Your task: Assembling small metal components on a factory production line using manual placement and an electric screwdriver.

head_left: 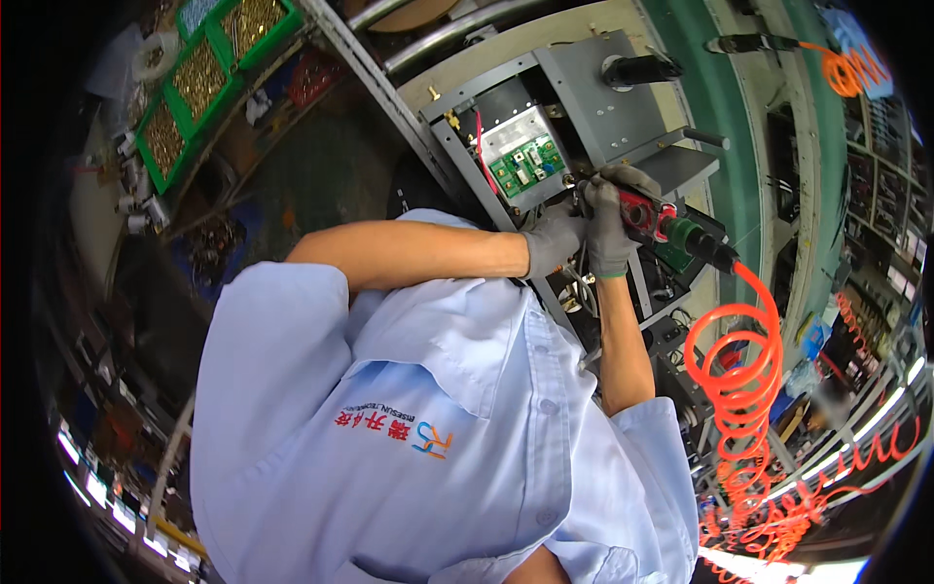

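My right hand (609, 234), in a grey glove, is wrapped around a red and black air screwdriver (642, 214) with a green collar. The tool lies across the edge of an open grey metal housing (603, 107), its front end pointing left into it. Close beside it, my gloved left hand (553, 241) is curled at the housing's near edge. Its fingertips are partly hidden by my right hand, so what they hold cannot be made out. Inside the housing, a green circuit board (528, 167) sits next to a silver metal plate (508, 134), with a red wire (480, 146) alongside.
An orange coiled air hose (739, 341) runs from the tool down the right side. Green bins (199, 83) of brass-coloured hardware stand at the upper left. A black knob (642, 70) projects from the housing. Another air tool (749, 43) lies at the upper right.
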Motion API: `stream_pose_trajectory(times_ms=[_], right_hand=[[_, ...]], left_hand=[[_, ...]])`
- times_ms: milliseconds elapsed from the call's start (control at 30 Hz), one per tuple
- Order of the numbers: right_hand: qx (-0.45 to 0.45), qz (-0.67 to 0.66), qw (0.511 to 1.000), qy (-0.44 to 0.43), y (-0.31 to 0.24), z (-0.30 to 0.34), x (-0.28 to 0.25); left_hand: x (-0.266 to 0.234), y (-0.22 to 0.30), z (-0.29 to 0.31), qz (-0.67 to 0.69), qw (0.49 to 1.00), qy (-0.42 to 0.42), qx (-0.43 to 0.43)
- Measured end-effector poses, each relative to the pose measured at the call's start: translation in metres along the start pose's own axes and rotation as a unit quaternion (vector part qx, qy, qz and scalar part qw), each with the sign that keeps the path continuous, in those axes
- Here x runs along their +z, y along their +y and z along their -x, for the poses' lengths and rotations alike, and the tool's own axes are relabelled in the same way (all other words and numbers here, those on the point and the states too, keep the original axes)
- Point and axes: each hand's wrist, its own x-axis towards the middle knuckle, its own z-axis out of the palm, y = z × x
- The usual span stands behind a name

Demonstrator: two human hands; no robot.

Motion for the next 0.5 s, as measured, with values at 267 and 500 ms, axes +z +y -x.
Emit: stream_pose_trajectory(times_ms=[267,500], right_hand=[[0.046,-0.080,0.990,0.103,-0.046,0.010,-0.019],[0.002,-0.141,0.947,0.289,-0.140,0.091,-0.139]], left_hand=[[-0.003,-0.002,-0.004,-0.103,0.989,-0.102,0.040],[-0.023,0.009,0.009,-0.041,0.995,-0.083,-0.047]])
